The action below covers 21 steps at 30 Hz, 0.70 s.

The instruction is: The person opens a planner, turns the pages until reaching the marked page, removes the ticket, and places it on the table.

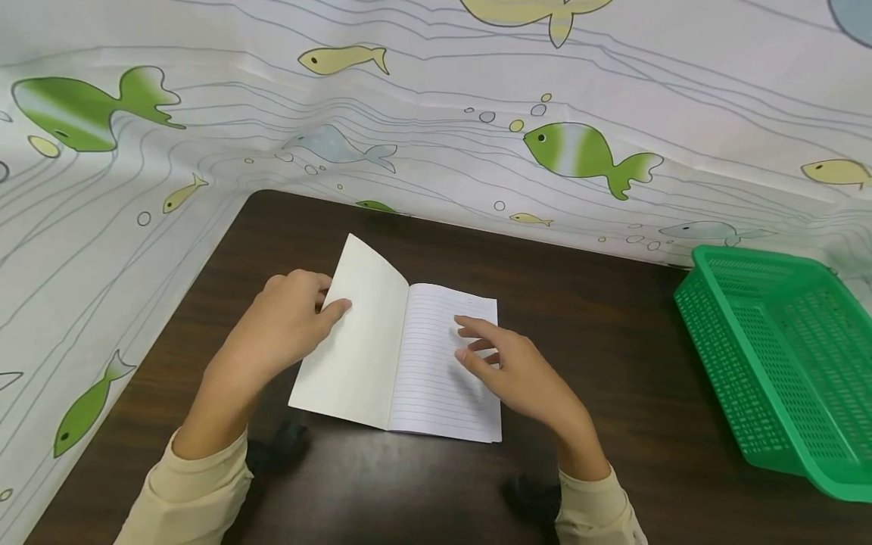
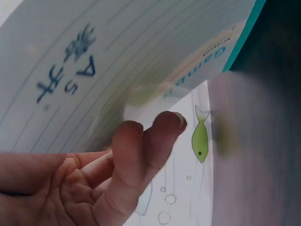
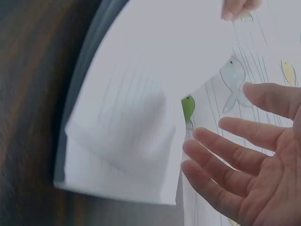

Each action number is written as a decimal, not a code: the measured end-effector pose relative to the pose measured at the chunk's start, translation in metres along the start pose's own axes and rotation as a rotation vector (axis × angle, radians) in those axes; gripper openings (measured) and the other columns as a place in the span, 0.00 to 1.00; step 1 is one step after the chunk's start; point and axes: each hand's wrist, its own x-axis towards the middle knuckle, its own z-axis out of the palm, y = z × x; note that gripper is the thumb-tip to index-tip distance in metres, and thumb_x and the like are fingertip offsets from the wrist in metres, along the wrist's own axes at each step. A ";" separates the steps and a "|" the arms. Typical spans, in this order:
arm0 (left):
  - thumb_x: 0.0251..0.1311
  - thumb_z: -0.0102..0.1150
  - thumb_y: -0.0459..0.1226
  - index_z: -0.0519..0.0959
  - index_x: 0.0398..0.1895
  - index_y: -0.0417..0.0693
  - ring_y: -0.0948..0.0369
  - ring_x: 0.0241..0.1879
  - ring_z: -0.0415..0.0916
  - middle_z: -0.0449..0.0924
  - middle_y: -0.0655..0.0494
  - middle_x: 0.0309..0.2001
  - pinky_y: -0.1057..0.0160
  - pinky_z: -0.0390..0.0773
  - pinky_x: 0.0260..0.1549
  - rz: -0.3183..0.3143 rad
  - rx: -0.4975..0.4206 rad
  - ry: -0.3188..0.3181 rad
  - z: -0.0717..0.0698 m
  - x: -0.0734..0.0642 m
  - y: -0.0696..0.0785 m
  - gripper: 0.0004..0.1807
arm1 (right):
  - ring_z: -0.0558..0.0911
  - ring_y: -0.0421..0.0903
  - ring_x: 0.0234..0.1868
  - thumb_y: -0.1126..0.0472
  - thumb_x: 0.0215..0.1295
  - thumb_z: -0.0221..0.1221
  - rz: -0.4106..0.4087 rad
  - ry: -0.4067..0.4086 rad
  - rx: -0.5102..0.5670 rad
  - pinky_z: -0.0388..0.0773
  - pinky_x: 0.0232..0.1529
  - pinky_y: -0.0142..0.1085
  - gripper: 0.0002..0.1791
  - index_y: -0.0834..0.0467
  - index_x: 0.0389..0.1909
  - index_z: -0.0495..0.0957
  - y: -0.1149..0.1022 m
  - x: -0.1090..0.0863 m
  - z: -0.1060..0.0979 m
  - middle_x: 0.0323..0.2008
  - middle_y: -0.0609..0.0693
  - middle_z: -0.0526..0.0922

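Note:
A notebook (image 1: 436,378) lies open on the dark table, its right page white and ruled. My left hand (image 1: 282,322) pinches the outer edge of the raised front cover (image 1: 361,341), thumb on the plain inner side and fingers behind it. In the left wrist view the outside of the cover (image 2: 117,61) carries blue print, dark handwriting and a teal edge strip. Over the right part of the ruled page hovers my right hand (image 1: 514,367), fingers loosely bent and holding nothing. The right wrist view shows that hand (image 3: 249,160) with its fingers spread beside the pages.
A green plastic basket (image 1: 739,363) stands on the right side of the brown wooden table (image 1: 586,303). Behind and to the left hangs a white sheet (image 1: 436,98) printed with fish. Dark blurred shapes lie near both wrists.

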 end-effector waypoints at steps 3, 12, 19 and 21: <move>0.76 0.62 0.40 0.81 0.37 0.36 0.55 0.28 0.70 0.72 0.53 0.24 0.59 0.70 0.28 -0.018 0.019 -0.048 -0.003 0.001 -0.008 0.14 | 0.88 0.53 0.60 0.55 0.79 0.61 0.034 0.030 -0.009 0.86 0.55 0.48 0.30 0.57 0.77 0.71 0.008 0.000 -0.006 0.66 0.55 0.85; 0.78 0.59 0.46 0.80 0.50 0.30 0.51 0.31 0.78 0.81 0.42 0.36 0.52 0.76 0.35 -0.114 0.117 -0.200 -0.011 0.004 -0.035 0.23 | 0.86 0.52 0.51 0.56 0.73 0.68 0.126 0.040 -0.068 0.82 0.44 0.39 0.32 0.65 0.73 0.74 0.020 0.003 -0.014 0.58 0.58 0.86; 0.76 0.61 0.47 0.75 0.62 0.28 0.47 0.40 0.78 0.82 0.38 0.45 0.48 0.77 0.38 -0.176 0.218 -0.319 -0.013 0.007 -0.044 0.29 | 0.87 0.55 0.55 0.56 0.72 0.70 0.224 0.036 -0.055 0.86 0.49 0.44 0.35 0.68 0.73 0.72 0.026 0.006 -0.012 0.59 0.59 0.84; 0.74 0.64 0.47 0.73 0.66 0.27 0.44 0.43 0.80 0.81 0.33 0.52 0.45 0.79 0.39 -0.183 0.242 -0.340 -0.012 0.008 -0.046 0.32 | 0.87 0.55 0.55 0.56 0.72 0.70 0.230 0.031 -0.043 0.85 0.50 0.44 0.35 0.68 0.73 0.72 0.029 0.007 -0.011 0.59 0.58 0.84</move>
